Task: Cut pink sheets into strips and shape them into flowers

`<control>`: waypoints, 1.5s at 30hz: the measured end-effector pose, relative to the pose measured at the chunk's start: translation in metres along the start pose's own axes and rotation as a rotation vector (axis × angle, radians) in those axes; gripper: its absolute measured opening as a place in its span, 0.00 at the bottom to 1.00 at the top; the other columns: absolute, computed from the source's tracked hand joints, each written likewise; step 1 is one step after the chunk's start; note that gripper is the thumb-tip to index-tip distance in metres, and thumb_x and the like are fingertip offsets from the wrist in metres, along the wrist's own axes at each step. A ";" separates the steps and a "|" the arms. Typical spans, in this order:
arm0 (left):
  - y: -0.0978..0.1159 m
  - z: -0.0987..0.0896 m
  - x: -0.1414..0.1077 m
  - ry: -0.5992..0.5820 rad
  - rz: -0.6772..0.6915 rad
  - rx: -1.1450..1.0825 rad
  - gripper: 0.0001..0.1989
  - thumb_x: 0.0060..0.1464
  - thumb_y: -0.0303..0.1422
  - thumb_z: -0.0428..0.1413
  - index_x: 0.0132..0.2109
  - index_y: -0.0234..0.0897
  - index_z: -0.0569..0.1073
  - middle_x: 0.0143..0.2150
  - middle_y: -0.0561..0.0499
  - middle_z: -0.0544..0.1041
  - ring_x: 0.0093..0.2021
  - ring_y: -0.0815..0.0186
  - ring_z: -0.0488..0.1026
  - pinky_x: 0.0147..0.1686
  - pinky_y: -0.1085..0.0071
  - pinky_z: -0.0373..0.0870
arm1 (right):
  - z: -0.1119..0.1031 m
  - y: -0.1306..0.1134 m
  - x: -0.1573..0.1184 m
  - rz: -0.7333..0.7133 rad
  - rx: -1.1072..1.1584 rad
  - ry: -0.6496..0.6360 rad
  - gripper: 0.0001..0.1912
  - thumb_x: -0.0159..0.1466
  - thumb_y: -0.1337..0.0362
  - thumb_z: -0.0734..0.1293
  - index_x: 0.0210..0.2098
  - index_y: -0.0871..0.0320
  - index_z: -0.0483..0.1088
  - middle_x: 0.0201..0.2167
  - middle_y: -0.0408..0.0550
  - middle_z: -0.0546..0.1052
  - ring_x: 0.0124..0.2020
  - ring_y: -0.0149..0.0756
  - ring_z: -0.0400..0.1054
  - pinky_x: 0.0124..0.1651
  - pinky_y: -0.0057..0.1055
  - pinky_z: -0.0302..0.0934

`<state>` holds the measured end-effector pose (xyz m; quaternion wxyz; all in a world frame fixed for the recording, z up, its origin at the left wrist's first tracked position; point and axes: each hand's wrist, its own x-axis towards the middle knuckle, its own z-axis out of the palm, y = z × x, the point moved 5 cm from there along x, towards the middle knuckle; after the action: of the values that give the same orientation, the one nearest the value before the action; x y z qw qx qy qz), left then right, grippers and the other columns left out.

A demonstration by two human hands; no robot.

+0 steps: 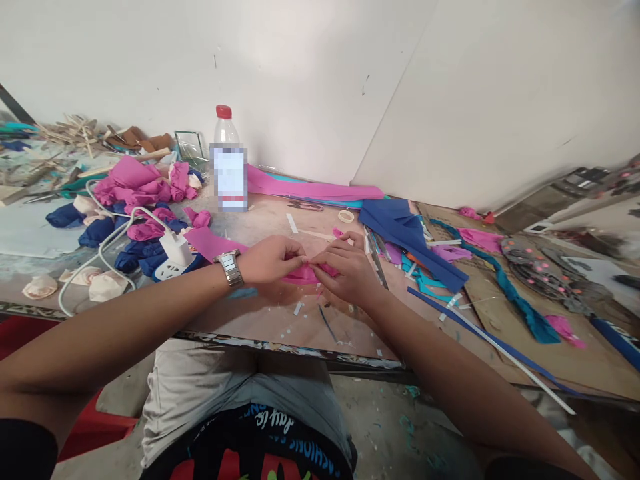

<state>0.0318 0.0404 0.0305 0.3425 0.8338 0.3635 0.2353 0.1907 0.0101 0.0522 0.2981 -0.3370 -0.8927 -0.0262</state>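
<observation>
My left hand (270, 259), with a metal watch on its wrist, pinches a strip of pink fabric (213, 244) over the middle of the table. Facing it, my right hand (345, 267) has its fingers closed on the same pink fabric. The two hands' fingertips nearly meet. The strip trails out to the left behind my left wrist, and part of it shows below and between my fingers. How the fabric is folded at the fingertips is too small to make out.
Pink and blue fabric bundles (133, 180), a white cable and a power strip (175, 267) lie left. Behind stand a red-capped bottle (225, 127) and a phone (230, 177). Small scissors (306, 207), a tape ring (346, 216) and blue fabric (400, 230) lie beyond my right hand.
</observation>
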 end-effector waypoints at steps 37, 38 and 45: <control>0.013 0.004 -0.006 0.154 0.251 0.536 0.15 0.69 0.40 0.47 0.43 0.40 0.77 0.34 0.50 0.80 0.36 0.62 0.76 0.37 0.67 0.65 | 0.010 0.014 0.000 0.224 0.274 -0.006 0.04 0.63 0.67 0.66 0.32 0.54 0.71 0.39 0.45 0.80 0.47 0.42 0.68 0.56 0.44 0.54; 0.012 0.004 -0.006 0.148 0.266 0.539 0.16 0.69 0.40 0.47 0.43 0.40 0.77 0.34 0.50 0.80 0.36 0.61 0.76 0.38 0.66 0.66 | 0.011 0.015 0.000 0.225 0.280 -0.018 0.04 0.64 0.67 0.66 0.32 0.54 0.71 0.39 0.45 0.80 0.47 0.42 0.68 0.56 0.44 0.54; 0.008 0.002 -0.004 0.142 0.219 0.509 0.15 0.69 0.41 0.49 0.44 0.41 0.78 0.35 0.50 0.81 0.37 0.60 0.76 0.38 0.66 0.64 | 0.011 0.019 -0.002 0.221 0.258 -0.012 0.03 0.64 0.64 0.68 0.33 0.54 0.74 0.38 0.45 0.81 0.46 0.41 0.69 0.57 0.43 0.53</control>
<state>0.0337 0.0325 0.0347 0.0681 0.9087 0.3418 0.2300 0.1973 0.0263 0.0390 0.3348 -0.3922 -0.8478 0.1236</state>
